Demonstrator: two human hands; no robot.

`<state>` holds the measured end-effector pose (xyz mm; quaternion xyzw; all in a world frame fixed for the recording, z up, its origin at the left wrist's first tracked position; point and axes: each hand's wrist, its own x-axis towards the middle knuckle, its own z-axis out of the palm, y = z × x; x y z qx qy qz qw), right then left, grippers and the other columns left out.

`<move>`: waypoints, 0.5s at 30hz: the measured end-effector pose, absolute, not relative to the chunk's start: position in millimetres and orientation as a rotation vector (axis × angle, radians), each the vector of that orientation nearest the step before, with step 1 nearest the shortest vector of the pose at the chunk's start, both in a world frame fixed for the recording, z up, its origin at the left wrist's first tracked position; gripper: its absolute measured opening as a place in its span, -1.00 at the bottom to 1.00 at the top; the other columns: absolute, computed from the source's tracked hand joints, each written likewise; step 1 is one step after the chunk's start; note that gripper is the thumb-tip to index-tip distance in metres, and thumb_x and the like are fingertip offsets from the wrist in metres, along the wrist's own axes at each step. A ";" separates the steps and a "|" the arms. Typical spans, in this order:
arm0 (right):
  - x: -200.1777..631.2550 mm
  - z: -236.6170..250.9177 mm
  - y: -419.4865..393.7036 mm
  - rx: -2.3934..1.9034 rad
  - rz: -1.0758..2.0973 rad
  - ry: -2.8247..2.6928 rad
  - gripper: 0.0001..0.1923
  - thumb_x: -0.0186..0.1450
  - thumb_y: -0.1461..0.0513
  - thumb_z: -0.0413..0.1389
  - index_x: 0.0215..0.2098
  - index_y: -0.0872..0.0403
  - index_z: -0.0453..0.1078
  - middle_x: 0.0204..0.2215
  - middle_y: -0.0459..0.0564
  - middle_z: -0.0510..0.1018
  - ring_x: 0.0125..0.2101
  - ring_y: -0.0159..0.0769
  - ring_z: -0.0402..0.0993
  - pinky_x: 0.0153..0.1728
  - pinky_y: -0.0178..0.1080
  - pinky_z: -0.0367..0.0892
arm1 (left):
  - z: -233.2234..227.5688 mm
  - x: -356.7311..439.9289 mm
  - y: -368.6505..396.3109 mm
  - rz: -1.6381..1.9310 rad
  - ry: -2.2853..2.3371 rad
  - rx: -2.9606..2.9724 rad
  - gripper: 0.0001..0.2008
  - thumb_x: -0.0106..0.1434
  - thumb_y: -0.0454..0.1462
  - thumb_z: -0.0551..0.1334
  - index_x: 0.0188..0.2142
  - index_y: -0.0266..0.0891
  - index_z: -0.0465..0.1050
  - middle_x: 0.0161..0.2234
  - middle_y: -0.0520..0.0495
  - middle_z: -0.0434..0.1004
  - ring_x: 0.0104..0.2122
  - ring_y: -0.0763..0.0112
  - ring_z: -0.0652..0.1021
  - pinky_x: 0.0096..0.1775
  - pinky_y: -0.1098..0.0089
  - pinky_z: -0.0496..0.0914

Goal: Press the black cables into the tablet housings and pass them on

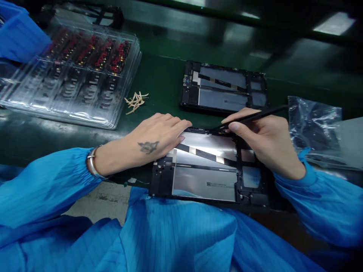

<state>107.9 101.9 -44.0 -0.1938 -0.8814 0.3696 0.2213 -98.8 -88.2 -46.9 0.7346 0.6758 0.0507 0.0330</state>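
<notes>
An opened tablet (204, 183) with a silver metal back, black frame and a slanting dark flex strip lies at the table's near edge, against my blue smock. My left hand (160, 138) rests over its upper left corner, fingers bent together on the far edge; what the fingertips press is hidden. In my right hand (261, 136), thumb and fingers pinch a pair of black tweezers (255, 116) held slanting like a pen. The dark tips meet the far edge of the frame, right of my left fingertips. Any small part at the tips is too small to make out.
A second opened tablet (224, 90) lies farther back. Stacked clear plastic trays (104, 81) hold red and black parts at left, beside a blue bin (22, 34). Thin cream strips (136, 102) lie in a small pile. Clear plastic bags (314, 124) are at right.
</notes>
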 end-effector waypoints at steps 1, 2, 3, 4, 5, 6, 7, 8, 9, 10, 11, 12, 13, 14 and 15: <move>107.6 -43.3 102.1 -0.537 1.022 -2.439 -0.83 0.41 0.11 0.22 -0.21 0.00 0.61 -0.21 -0.06 0.66 -0.28 -0.28 0.58 -0.40 -0.28 0.43 | -47.7 -99.3 -88.3 0.159 2.080 2.262 -0.66 0.56 -0.23 0.04 0.22 -0.30 0.37 0.06 -0.19 0.55 -0.03 0.13 0.57 -0.01 0.17 0.45; 107.5 -42.6 102.2 -0.543 1.021 -2.444 -0.82 0.40 0.10 0.23 -0.22 0.01 0.62 -0.21 -0.05 0.67 -0.28 -0.28 0.58 -0.40 -0.28 0.44 | -48.7 -99.9 -88.4 0.166 2.079 2.269 -0.66 0.56 -0.23 0.04 0.22 -0.30 0.37 0.05 -0.18 0.55 -0.04 0.13 0.57 -0.02 0.18 0.45; 107.5 -42.1 102.4 -0.554 1.019 -2.448 -0.82 0.40 0.09 0.23 -0.22 0.00 0.62 -0.21 -0.05 0.67 -0.28 -0.27 0.58 -0.40 -0.28 0.44 | -49.8 -100.5 -88.5 0.177 2.076 2.281 -0.66 0.57 -0.23 0.04 0.22 -0.29 0.37 0.05 -0.18 0.55 -0.04 0.13 0.57 -0.03 0.18 0.45; 107.6 -41.6 102.5 -0.569 1.019 -2.447 -0.82 0.39 0.08 0.24 -0.23 0.00 0.62 -0.22 -0.05 0.67 -0.28 -0.27 0.59 -0.41 -0.28 0.44 | -51.1 -101.2 -88.7 0.189 2.073 2.295 -0.66 0.57 -0.22 0.04 0.22 -0.29 0.36 0.05 -0.18 0.55 -0.05 0.14 0.57 -0.04 0.19 0.44; 107.9 -41.3 102.5 -0.586 1.025 -2.443 -0.82 0.39 0.08 0.24 -0.23 -0.01 0.62 -0.22 -0.06 0.67 -0.29 -0.26 0.59 -0.41 -0.27 0.44 | -52.3 -101.8 -89.0 0.201 2.071 2.309 -0.65 0.57 -0.22 0.03 0.23 -0.29 0.36 0.04 -0.18 0.55 -0.06 0.14 0.57 -0.06 0.20 0.44; 108.3 -41.2 102.6 -0.603 1.035 -2.430 -0.83 0.39 0.08 0.24 -0.23 -0.02 0.61 -0.24 -0.07 0.66 -0.29 -0.26 0.59 -0.41 -0.26 0.43 | -53.3 -102.4 -89.2 0.210 2.072 2.320 -0.65 0.57 -0.22 0.03 0.24 -0.28 0.35 0.03 -0.17 0.55 -0.08 0.15 0.57 -0.08 0.21 0.43; 108.7 -41.2 102.6 -0.618 1.048 -2.415 -0.84 0.39 0.08 0.24 -0.23 -0.04 0.61 -0.25 -0.09 0.66 -0.30 -0.25 0.60 -0.41 -0.25 0.44 | -54.2 -102.8 -89.4 0.215 2.077 2.326 -0.65 0.57 -0.22 0.03 0.24 -0.28 0.34 0.02 -0.16 0.55 -0.09 0.15 0.57 -0.09 0.21 0.43; 109.0 -41.2 102.7 -0.629 1.062 -2.401 -0.85 0.39 0.09 0.24 -0.22 -0.05 0.60 -0.26 -0.10 0.66 -0.30 -0.25 0.60 -0.40 -0.24 0.44 | -54.8 -103.1 -89.6 0.213 2.083 2.325 -0.65 0.57 -0.22 0.03 0.25 -0.27 0.34 0.01 -0.16 0.56 -0.10 0.16 0.56 -0.10 0.22 0.42; 109.3 -41.3 102.8 -0.633 1.072 -2.391 -0.87 0.39 0.09 0.24 -0.23 -0.06 0.60 -0.27 -0.11 0.66 -0.30 -0.24 0.60 -0.39 -0.23 0.44 | -55.1 -103.3 -89.6 0.211 2.086 2.322 -0.65 0.57 -0.22 0.03 0.25 -0.27 0.34 0.00 -0.15 0.56 -0.11 0.16 0.56 -0.10 0.22 0.42; 109.4 -41.4 102.9 -0.634 1.076 -2.389 -0.87 0.40 0.10 0.24 -0.23 -0.07 0.60 -0.28 -0.11 0.65 -0.30 -0.24 0.60 -0.38 -0.23 0.45 | -55.3 -103.4 -89.6 0.209 2.083 2.319 -0.65 0.57 -0.22 0.03 0.25 -0.27 0.34 0.00 -0.15 0.56 -0.10 0.16 0.56 -0.10 0.22 0.42; 109.4 -41.4 103.1 -0.628 1.071 -2.393 -0.87 0.40 0.09 0.23 -0.23 -0.07 0.60 -0.28 -0.11 0.65 -0.30 -0.25 0.60 -0.39 -0.24 0.44 | -55.3 -103.4 -89.5 0.210 2.079 2.317 -0.65 0.57 -0.22 0.03 0.24 -0.27 0.34 0.01 -0.14 0.56 -0.10 0.16 0.56 -0.10 0.22 0.41; 109.2 -41.5 103.2 -0.618 1.060 -2.402 -0.86 0.40 0.09 0.23 -0.23 -0.06 0.60 -0.27 -0.11 0.65 -0.30 -0.25 0.60 -0.40 -0.24 0.44 | -55.3 -103.3 -89.4 0.215 2.077 2.313 -0.65 0.57 -0.22 0.03 0.24 -0.26 0.34 0.01 -0.14 0.55 -0.10 0.17 0.56 -0.10 0.22 0.41; 108.9 -41.6 103.3 -0.609 1.046 -2.413 -0.85 0.40 0.09 0.23 -0.24 -0.05 0.60 -0.26 -0.10 0.65 -0.30 -0.26 0.59 -0.42 -0.25 0.43 | -55.1 -103.2 -89.2 0.220 2.077 2.308 -0.65 0.57 -0.22 0.03 0.24 -0.26 0.34 0.01 -0.13 0.55 -0.10 0.17 0.56 -0.10 0.23 0.41; 108.6 -41.8 103.3 -0.597 1.034 -2.421 -0.84 0.40 0.09 0.23 -0.25 -0.04 0.60 -0.26 -0.09 0.65 -0.31 -0.26 0.58 -0.43 -0.26 0.42 | -54.9 -102.9 -89.0 0.226 2.077 2.304 -0.65 0.57 -0.22 0.03 0.24 -0.26 0.34 0.01 -0.13 0.55 -0.09 0.17 0.56 -0.10 0.23 0.41; 108.2 -41.9 103.2 -0.586 1.024 -2.427 -0.83 0.40 0.09 0.23 -0.26 -0.03 0.60 -0.25 -0.08 0.65 -0.31 -0.27 0.57 -0.45 -0.26 0.42 | -54.5 -102.5 -88.7 0.231 2.078 2.300 -0.65 0.57 -0.22 0.03 0.24 -0.26 0.35 0.01 -0.13 0.55 -0.10 0.17 0.56 -0.10 0.23 0.41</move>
